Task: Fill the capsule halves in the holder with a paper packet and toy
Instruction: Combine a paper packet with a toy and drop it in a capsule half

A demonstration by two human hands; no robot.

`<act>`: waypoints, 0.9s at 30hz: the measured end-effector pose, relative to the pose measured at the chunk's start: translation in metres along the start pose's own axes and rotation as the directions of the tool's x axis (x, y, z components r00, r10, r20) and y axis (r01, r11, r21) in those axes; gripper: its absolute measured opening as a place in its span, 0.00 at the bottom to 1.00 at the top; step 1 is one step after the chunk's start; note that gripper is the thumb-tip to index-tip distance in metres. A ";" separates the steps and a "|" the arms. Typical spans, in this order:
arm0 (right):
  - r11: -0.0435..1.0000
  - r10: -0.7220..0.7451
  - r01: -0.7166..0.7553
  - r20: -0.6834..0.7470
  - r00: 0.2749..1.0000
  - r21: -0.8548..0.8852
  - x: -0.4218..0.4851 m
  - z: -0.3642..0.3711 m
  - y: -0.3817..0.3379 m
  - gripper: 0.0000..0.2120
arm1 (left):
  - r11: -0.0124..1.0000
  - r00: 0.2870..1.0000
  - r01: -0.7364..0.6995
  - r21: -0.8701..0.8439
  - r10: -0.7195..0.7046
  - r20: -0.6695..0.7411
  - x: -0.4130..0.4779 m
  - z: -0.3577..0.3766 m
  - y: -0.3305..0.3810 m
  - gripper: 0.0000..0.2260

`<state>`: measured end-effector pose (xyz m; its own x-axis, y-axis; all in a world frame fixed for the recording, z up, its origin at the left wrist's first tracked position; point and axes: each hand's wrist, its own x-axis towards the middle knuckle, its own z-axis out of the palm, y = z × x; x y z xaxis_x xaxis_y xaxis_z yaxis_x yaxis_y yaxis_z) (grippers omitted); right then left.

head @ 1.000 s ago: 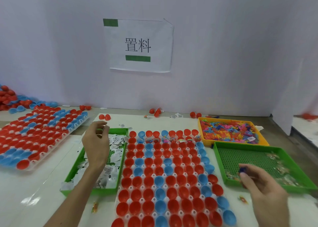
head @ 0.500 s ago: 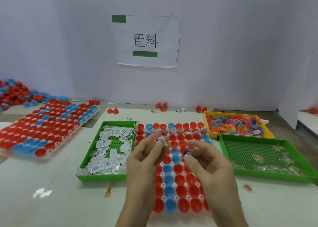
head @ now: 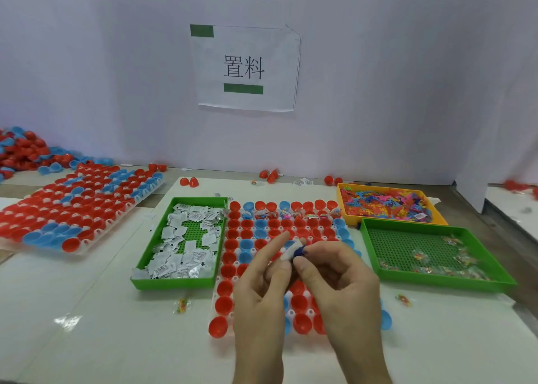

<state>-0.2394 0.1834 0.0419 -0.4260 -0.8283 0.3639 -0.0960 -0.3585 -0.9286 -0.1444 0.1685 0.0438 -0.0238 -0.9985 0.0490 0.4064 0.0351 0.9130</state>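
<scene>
Showing a white tabletop point(head: 87, 340) set against a pale wall that bears a paper sign point(head: 244, 66) with two printed characters.

Largest item: the central holder point(head: 214, 305), its long axis running away from the viewer. It carries upward-opening red and blue capsule halves point(head: 247, 225); those in the second row from the far edge hold colourful contents point(head: 291, 215), while the visible nearer ones are hollow.

A second holder point(head: 100, 232) of red and blue halves lies at the left, angled, with a loose heap of capsule halves point(head: 23, 150) behind it.

Left green tray point(head: 174, 283), just beside the central holder: white paper packets point(head: 186, 255) scattered flat. Right green tray point(head: 393, 244): small clear-wrapped pieces point(head: 448, 264) gathered toward its right and near sides. Yellow tray point(head: 340, 206), behind it: a dense mix of multicoloured toys point(head: 384, 203).

Both hands meet above the middle of the central holder. The left hand point(head: 259, 299) pinches a paper packet point(head: 288, 252), index finger extended up and to the right; the packet's visible edge slants the same way. The right hand point(head: 343, 281) has its grip closed on a small blue toy point(head: 300, 251), touching the packet; the toy's orientation cannot be told.
</scene>
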 end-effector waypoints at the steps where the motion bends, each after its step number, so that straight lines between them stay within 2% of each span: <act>1: 1.000 0.009 -0.009 -0.007 1.000 0.026 -0.003 -0.001 -0.002 0.07 | 1.000 1.000 0.016 -0.014 -0.016 0.007 -0.003 0.001 0.000 0.16; 4: 0.996 0.029 -0.027 -0.026 0.999 0.084 -0.012 -0.004 -0.006 0.07 | 0.994 0.998 0.048 -0.094 -0.043 0.053 -0.013 0.002 0.001 0.15; 8: 0.996 0.052 -0.047 -0.061 0.997 0.079 -0.028 -0.011 -0.008 0.06 | 0.989 0.991 0.049 -0.139 -0.031 0.130 -0.027 0.005 -0.005 0.16; 11: 0.998 0.056 -0.053 -0.112 0.992 0.027 -0.039 -0.018 -0.006 0.05 | 0.975 0.986 0.117 -0.187 -0.091 0.140 -0.038 0.009 -0.016 0.14; 15: 0.999 0.036 -0.035 0.002 0.999 -0.009 -0.048 -0.029 -0.002 0.06 | 0.953 0.985 0.174 -0.246 -0.167 0.053 -0.045 0.004 -0.027 0.13; 17: 0.994 0.023 -0.015 0.079 0.997 -0.106 -0.049 -0.045 0.006 0.09 | 0.949 0.979 0.199 -0.245 -0.201 0.018 -0.050 0.002 -0.031 0.13; 19: 0.960 -0.043 0.045 0.013 0.999 -0.275 -0.034 -0.072 0.021 0.14 | 0.940 0.968 0.240 -0.245 -0.249 -0.007 -0.055 -0.002 -0.034 0.13; 21: 0.879 -0.125 0.028 -0.174 0.977 -0.477 0.004 -0.107 0.039 0.14 | 0.925 0.955 0.274 -0.264 -0.293 -0.036 -0.056 -0.006 -0.033 0.11; 23: 0.727 -0.107 -0.129 -0.296 0.949 -0.675 0.058 -0.146 0.060 0.09 | 0.912 0.946 0.293 -0.286 -0.319 -0.047 -0.054 -0.010 -0.030 0.10; 25: 0.428 0.076 -0.319 -0.318 0.945 -0.846 0.102 -0.183 0.084 0.13 | 0.901 0.937 0.313 -0.299 -0.345 -0.059 -0.053 -0.012 -0.028 0.10; 26: 0.289 0.170 -0.358 -0.321 0.932 -0.888 0.116 -0.197 0.095 0.16 | 0.898 0.934 0.320 -0.301 -0.352 -0.059 -0.052 -0.012 -0.028 0.11; 27: 0.203 0.219 -0.367 -0.324 0.920 -0.908 0.126 -0.207 0.103 0.17 | 0.896 0.932 0.324 -0.303 -0.357 -0.057 -0.051 -0.012 -0.027 0.11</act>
<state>-0.4889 0.1316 -0.0230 -0.7043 -0.7016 0.1078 -0.6794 0.6223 -0.3887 -0.1435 0.2176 0.0115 -0.1153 -0.9460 -0.3030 0.6335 -0.3050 0.7111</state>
